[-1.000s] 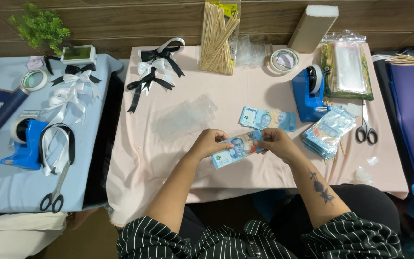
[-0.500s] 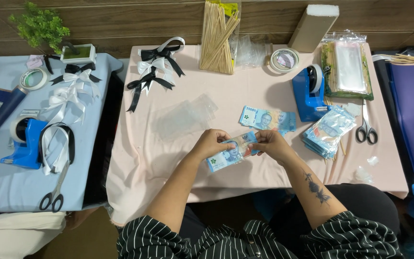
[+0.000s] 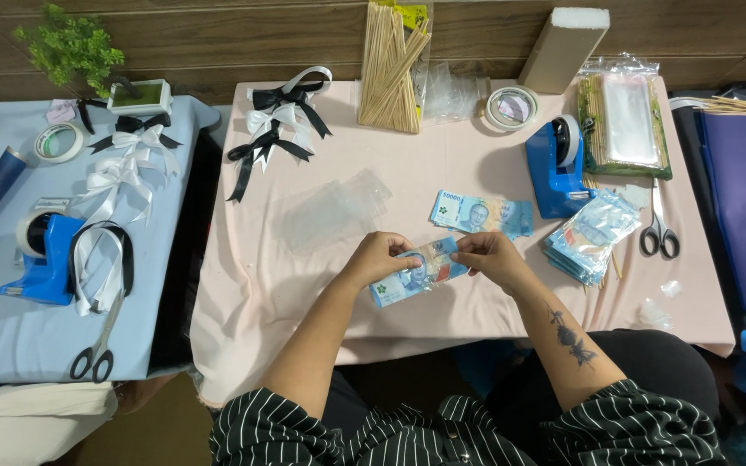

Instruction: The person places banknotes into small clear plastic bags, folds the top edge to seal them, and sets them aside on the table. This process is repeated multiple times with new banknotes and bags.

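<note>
- Two tables stand side by side: the pink-covered table (image 3: pixel 261 285) under the hands, a blue-covered table (image 3: pixel 10 336) to its left.
- Blue tape dispenser (image 3: pixel 554 168) sits right of centre, scissors (image 3: pixel 658 229) beyond it.
- Bundle of wooden skewers (image 3: pixel 393 65) leans at the far edge.
- Clear sleeves (image 3: pixel 334 207) lie just beyond the hands.
- Left hand (image 3: pixel 379 257) and right hand (image 3: pixel 491 255) each pinch one end of a blue banknote (image 3: pixel 416 273), fingers closed on it, above the table's near half.
- Loose banknotes (image 3: pixel 481 212) lie just behind.
</note>
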